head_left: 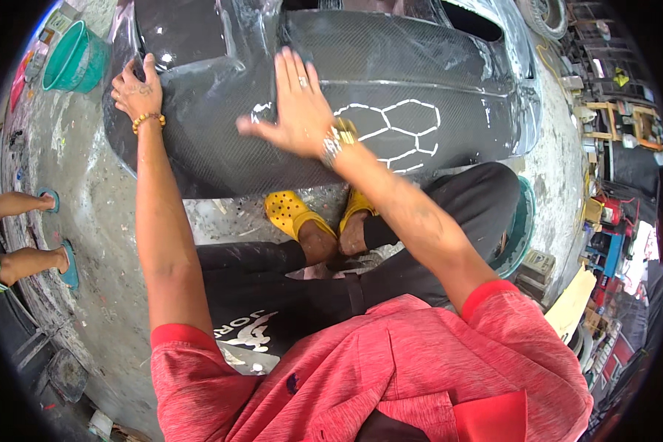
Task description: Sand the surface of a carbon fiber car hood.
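Note:
A large dark carbon-fibre-patterned panel (214,140), moulded like a vehicle body part, lies in front of me. At its left edge, my left hand (136,94) grips a raised rim, fingers bent and thumb pointing away from me. My right hand (298,110) lies flat near the middle of the panel, fingers stretched and thumb out to the left. Whether anything thin is under that palm is hidden. White hexagonal outlines (411,118) mark the surface just right of it. Whitish smears and wet-looking shine show on the panel's far part.
A green basin (77,59) stands at the far left, another (521,228) beside my right knee. Another person's legs (29,261) in teal slippers are at the left. Tools and clutter (611,214) line the right side; a tyre (545,16) lies at the far right.

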Demonstrator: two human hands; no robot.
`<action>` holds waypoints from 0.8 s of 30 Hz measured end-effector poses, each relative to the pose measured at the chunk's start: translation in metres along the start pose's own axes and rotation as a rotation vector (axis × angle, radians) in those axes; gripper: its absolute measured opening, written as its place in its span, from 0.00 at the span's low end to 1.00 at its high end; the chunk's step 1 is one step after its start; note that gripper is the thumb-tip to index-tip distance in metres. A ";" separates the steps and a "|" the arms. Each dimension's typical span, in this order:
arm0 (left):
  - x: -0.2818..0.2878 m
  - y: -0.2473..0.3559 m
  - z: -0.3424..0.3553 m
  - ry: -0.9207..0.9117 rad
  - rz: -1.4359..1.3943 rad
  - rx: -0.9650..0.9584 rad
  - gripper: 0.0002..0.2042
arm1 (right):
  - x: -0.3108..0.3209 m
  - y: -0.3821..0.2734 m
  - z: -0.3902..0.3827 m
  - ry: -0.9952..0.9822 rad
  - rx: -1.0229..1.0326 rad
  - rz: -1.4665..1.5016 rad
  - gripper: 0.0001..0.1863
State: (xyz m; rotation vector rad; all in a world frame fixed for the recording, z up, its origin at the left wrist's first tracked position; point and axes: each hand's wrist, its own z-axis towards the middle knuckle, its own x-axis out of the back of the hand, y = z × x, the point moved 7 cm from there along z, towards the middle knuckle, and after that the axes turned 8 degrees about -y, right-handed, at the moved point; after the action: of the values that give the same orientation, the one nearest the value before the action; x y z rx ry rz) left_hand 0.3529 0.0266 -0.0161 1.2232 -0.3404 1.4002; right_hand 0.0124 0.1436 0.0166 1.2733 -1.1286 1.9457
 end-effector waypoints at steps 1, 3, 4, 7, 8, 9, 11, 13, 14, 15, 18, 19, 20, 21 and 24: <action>-0.001 -0.003 0.001 -0.014 0.018 0.049 0.31 | -0.004 -0.004 -0.013 -0.115 0.004 -0.004 0.73; -0.001 -0.002 0.001 0.003 0.030 0.020 0.32 | -0.017 -0.005 -0.026 -0.275 -0.018 -0.030 0.73; -0.002 -0.001 0.001 -0.003 0.069 0.013 0.32 | -0.014 -0.006 -0.023 -0.218 -0.030 0.000 0.73; -0.002 0.001 0.001 -0.003 0.128 -0.020 0.33 | 0.002 -0.007 0.016 0.009 0.010 -0.011 0.71; -0.002 0.000 0.001 -0.012 0.080 -0.006 0.33 | 0.003 -0.007 0.018 0.006 -0.012 0.031 0.71; -0.004 -0.005 0.002 -0.048 0.054 0.053 0.32 | 0.006 -0.010 0.013 0.009 -0.018 0.037 0.70; -0.002 -0.002 0.002 -0.028 0.019 0.011 0.32 | 0.009 -0.016 -0.004 -0.061 -0.011 -0.004 0.69; -0.003 -0.005 0.002 -0.040 0.029 0.043 0.32 | 0.005 -0.021 -0.047 -0.246 -0.006 -0.054 0.67; -0.002 -0.004 0.002 -0.028 0.037 0.033 0.32 | 0.004 -0.021 -0.060 -0.237 0.024 -0.080 0.67; 0.001 -0.004 0.001 0.011 0.021 0.024 0.32 | -0.005 -0.017 -0.065 -0.319 0.029 -0.111 0.67; -0.003 -0.005 0.002 -0.042 0.055 0.018 0.32 | 0.004 -0.013 -0.038 -0.069 0.063 -0.045 0.67; -0.002 -0.006 0.001 -0.023 0.034 0.019 0.31 | -0.002 -0.005 -0.027 -0.111 0.030 -0.022 0.67; -0.001 -0.005 0.001 0.002 0.001 0.006 0.31 | -0.003 0.000 -0.018 -0.075 0.021 -0.043 0.67; -0.002 -0.007 0.001 -0.005 -0.011 0.029 0.31 | 0.001 -0.001 -0.018 -0.009 0.024 -0.090 0.67; -0.005 -0.009 0.003 -0.033 -0.036 0.046 0.32 | 0.010 -0.008 -0.053 -0.151 0.045 -0.103 0.68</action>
State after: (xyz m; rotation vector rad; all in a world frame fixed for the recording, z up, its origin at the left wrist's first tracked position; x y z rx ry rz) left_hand 0.3608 0.0235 -0.0229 1.2847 -0.3088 1.3648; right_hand -0.0095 0.1940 0.0178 1.4940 -1.0738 1.8345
